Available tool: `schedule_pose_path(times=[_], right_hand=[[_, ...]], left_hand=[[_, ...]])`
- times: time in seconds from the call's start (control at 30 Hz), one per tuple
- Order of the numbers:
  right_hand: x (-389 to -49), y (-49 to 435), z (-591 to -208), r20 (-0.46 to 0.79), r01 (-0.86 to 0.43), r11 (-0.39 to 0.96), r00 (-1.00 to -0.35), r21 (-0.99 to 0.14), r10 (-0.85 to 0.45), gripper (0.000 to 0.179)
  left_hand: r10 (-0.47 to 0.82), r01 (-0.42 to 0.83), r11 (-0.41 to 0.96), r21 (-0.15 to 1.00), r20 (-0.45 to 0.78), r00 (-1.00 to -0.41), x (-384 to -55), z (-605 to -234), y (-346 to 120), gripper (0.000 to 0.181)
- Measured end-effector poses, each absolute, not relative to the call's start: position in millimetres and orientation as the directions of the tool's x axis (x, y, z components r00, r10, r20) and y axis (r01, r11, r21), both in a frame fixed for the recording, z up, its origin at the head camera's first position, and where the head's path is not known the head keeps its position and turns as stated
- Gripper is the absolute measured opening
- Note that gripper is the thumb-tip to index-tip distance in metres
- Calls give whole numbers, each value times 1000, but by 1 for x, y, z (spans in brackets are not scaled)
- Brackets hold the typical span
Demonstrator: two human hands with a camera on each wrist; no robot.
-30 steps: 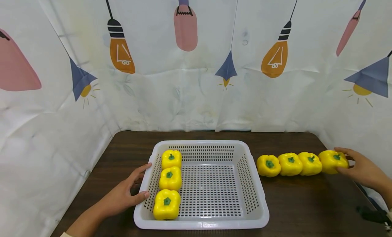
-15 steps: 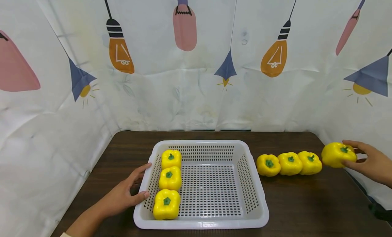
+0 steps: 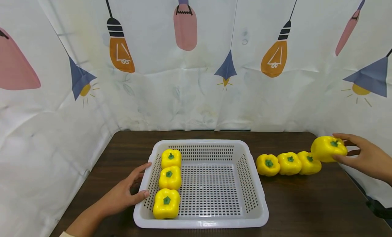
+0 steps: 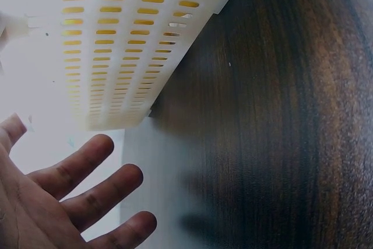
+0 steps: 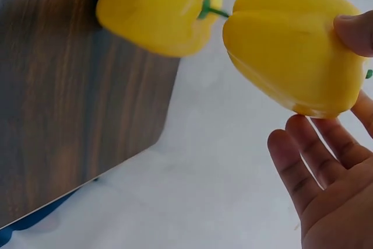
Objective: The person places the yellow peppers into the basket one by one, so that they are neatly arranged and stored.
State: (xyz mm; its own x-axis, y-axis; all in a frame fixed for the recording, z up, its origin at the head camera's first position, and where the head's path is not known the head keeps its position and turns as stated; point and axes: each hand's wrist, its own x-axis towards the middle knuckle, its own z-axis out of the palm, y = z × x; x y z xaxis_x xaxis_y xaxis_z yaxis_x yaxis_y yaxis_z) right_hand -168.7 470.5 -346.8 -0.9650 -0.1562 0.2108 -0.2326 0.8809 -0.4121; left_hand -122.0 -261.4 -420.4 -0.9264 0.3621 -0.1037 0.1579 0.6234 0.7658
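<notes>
The right grip [image 3: 367, 158] pinches a glossy, lobed pepper [image 3: 326, 149].

Worktop [image 3: 294, 203]: dark brown, streaked wood-grain surface, far corners rounded, thin pale line along one edge in the right wrist view. Standing on it, about mid-width: one pale perforated basket [image 3: 200, 224], rectangular with rounded corners, upright. Directly on the surface to the basket's right: three yellow peppers with green stems, in one row, namely the near-basket pepper [image 3: 262, 166], the middle pepper [image 3: 288, 166] and the end pepper [image 3: 307, 167]. Contact between the basket and the nearest cannot be determined.
</notes>
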Motion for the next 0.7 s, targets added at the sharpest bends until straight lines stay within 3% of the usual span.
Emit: schedule_pose_path(times=[0.7], right_hand=[[-169,415,-320,237,-367,841,-926,-397,-293,72]], left_hand=[[339,120,641,758,-139,-931,-122,-417,-259,81]])
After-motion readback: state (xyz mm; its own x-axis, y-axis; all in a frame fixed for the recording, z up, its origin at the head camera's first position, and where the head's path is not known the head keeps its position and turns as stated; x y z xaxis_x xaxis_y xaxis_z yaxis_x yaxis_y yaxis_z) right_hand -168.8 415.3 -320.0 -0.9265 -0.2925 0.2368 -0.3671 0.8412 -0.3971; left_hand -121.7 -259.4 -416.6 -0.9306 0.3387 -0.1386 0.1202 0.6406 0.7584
